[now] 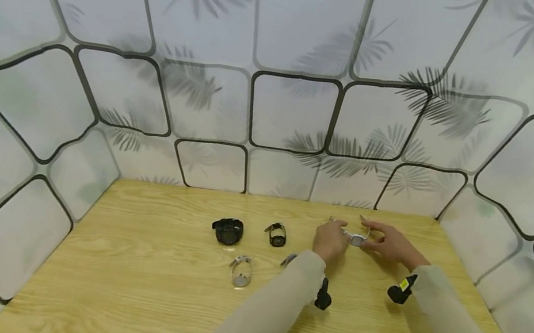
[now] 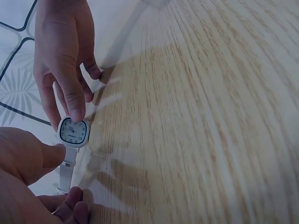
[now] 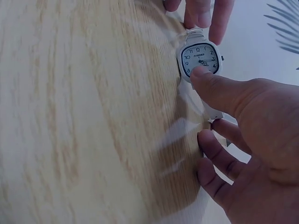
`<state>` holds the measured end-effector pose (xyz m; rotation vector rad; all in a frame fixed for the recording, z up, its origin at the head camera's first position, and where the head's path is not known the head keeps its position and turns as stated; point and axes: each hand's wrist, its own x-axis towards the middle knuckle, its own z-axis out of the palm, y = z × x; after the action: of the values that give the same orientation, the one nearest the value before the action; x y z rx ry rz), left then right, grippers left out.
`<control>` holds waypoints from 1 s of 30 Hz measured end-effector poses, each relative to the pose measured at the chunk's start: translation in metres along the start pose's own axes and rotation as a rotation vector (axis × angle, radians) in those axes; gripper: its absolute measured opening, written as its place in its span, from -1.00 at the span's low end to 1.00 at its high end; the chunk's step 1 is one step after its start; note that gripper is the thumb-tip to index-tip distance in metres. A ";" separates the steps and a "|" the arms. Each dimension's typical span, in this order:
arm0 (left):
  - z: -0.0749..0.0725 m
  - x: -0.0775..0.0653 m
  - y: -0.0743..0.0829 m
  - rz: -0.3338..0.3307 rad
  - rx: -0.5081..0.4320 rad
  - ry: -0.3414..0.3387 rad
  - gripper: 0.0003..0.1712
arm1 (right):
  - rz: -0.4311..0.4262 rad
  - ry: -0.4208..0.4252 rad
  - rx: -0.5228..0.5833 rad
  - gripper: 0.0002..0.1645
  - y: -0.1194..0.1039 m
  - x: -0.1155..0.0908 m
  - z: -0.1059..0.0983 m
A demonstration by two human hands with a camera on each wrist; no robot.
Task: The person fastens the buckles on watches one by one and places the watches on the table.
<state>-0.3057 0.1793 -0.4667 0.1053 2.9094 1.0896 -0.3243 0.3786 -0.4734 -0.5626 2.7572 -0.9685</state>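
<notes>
A white wristwatch (image 3: pixel 202 50) with a rounded square dial is held between my two hands near the back of the table. My left hand (image 1: pixel 330 242) pinches the strap (image 2: pixel 67 172) on one side of the case, thumb on its outer face. From the other side my right hand (image 1: pixel 389 245) grips the watch, its thumb pressing on the dial's edge and its fingers behind the strap. In the right wrist view the dial faces up toward the camera. Part of the strap is hidden by the fingers.
Left of my hands, a dark watch (image 1: pixel 277 239) and a bulky black watch (image 1: pixel 228 231) lie on the wooden table (image 1: pixel 148 287). Closer stands a pale-strapped watch (image 1: pixel 241 276). Another watch (image 1: pixel 288 259) is partly hidden by my left sleeve. A patterned wall (image 1: pixel 291 112) rises behind the table.
</notes>
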 end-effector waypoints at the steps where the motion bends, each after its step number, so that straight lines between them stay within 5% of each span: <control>1: 0.001 0.001 0.000 0.002 0.015 -0.001 -0.63 | 0.001 0.003 -0.005 -0.19 0.001 0.000 0.001; 21: 0.011 0.005 -0.010 0.030 -0.063 0.047 -0.87 | 0.065 0.110 -0.044 -0.25 0.002 -0.007 0.008; 30: 0.004 0.000 -0.008 0.060 -0.130 0.044 -0.85 | 0.069 0.183 -0.048 -0.25 0.002 -0.012 0.012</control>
<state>-0.3061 0.1757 -0.4753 0.1685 2.8805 1.3035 -0.3105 0.3776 -0.4838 -0.4015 2.9466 -0.9862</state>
